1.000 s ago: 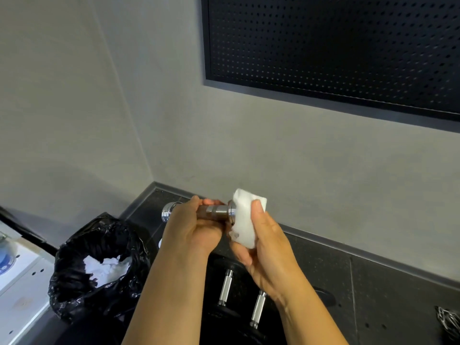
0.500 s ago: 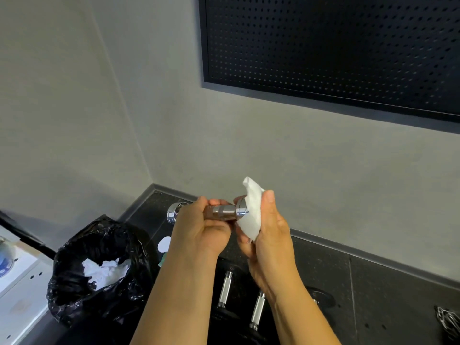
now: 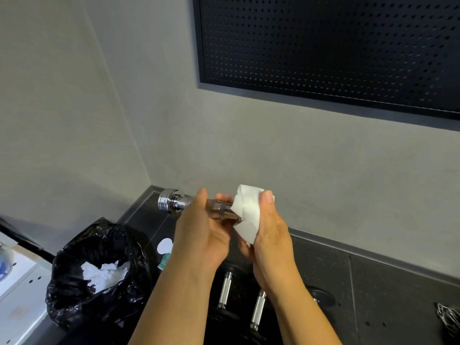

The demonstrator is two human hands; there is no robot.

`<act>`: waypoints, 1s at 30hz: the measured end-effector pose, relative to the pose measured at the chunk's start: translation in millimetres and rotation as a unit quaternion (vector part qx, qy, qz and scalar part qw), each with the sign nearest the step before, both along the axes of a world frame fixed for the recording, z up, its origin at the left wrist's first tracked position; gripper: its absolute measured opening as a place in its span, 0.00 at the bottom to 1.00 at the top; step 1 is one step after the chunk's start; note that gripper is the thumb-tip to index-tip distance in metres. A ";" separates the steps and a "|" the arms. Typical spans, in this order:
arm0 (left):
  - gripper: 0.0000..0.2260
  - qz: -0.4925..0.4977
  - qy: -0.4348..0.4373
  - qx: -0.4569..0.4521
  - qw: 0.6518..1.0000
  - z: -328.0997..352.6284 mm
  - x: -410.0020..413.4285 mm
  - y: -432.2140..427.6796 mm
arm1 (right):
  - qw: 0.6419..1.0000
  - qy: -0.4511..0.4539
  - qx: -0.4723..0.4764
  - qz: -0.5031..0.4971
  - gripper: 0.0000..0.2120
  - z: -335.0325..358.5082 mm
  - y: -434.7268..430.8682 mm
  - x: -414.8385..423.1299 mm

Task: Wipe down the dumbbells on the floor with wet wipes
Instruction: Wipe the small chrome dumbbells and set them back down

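Drawn further than before over the end of the dumbbell bar (image 3: 174,202), the wet wipe (image 3: 246,212) is clamped there by the right hand (image 3: 268,235). Just left of it, the bar is gripped by the left hand (image 3: 199,227). Below both, two dumbbells (image 3: 225,290) lie.

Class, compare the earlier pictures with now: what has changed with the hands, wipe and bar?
The right hand has twisted the white wipe round the end of the chrome bar, thumb moving up. Unchanged: the left hand gripping that bar, the black bag, the floor dumbbells.
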State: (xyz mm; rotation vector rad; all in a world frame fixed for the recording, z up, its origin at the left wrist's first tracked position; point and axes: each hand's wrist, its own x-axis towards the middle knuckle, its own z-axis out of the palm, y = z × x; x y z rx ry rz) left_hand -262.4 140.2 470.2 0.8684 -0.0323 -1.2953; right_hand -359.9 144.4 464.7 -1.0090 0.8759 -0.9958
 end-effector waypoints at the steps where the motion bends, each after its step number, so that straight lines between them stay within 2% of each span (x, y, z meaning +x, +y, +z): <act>1: 0.10 -0.014 -0.002 -0.008 1.000 0.2 -2.7 -0.2 | 1.000 -0.001 -0.003 0.000 0.30 0.6 -0.5 -0.7; 4: 0.08 -0.004 -0.007 -0.018 1.000 3.3 -6.6 -3.7 | 0.996 0.070 -0.048 -0.013 0.30 -4.3 -4.9 -7.5; 6: 0.08 0.015 -0.039 -0.006 0.999 4.5 -5.6 -5.5 | 0.970 0.182 -0.154 -0.042 0.31 -10.0 -10.5 -13.3; 8: 0.11 0.011 -0.085 0.005 0.996 3.3 -5.6 -6.2 | 0.900 0.327 -0.277 -0.081 0.32 -11.2 -18.0 -20.6; 10: 0.12 -0.003 -0.136 0.009 0.991 1.0 -5.6 -5.2 | 0.828 0.420 -0.356 -0.108 0.33 -3.4 -26.4 -26.8; 13: 0.14 -0.058 -0.181 0.002 0.982 -8.9 -5.5 -2.3 | 0.769 0.452 -0.438 -0.109 0.32 16.8 -37.3 -28.3; 15: 0.16 -0.113 -0.214 0.001 0.970 -15.8 -7.8 -1.7 | 0.750 0.442 -0.482 -0.094 0.30 30.6 -41.6 -24.5; 18: 0.18 -0.139 -0.220 0.009 0.966 -19.9 -21.3 -1.3 | 0.753 0.400 -0.518 -0.068 0.26 52.0 -40.4 -13.8; 20: 0.12 -0.136 -0.236 0.018 0.962 -21.1 -30.8 1.3 | 0.778 0.364 -0.510 -0.047 0.21 63.7 -37.3 -5.3; 22: 0.07 -0.143 -0.283 -0.007 0.948 -22.4 -37.1 9.4 | 0.787 0.377 -0.486 -0.041 0.18 69.8 -37.8 2.1; 24: 0.08 -0.145 -0.311 -0.039 0.939 -18.8 -41.1 17.4 | 0.761 0.469 -0.447 -0.041 0.21 66.8 -42.5 7.4; 26: 0.13 -0.143 -0.344 -0.055 0.927 -16.3 -43.8 17.7 | 0.738 0.549 -0.389 -0.038 0.26 53.6 -48.6 9.9; 28: 0.14 -0.136 -0.356 -0.066 0.922 -13.9 -47.0 16.0 | 0.767 0.559 -0.314 -0.021 0.33 40.6 -49.8 12.2; 30: 0.12 -0.124 -0.335 -0.062 0.932 -12.9 -48.0 14.5 | 0.799 0.539 -0.266 -0.030 0.40 34.0 -47.3 15.1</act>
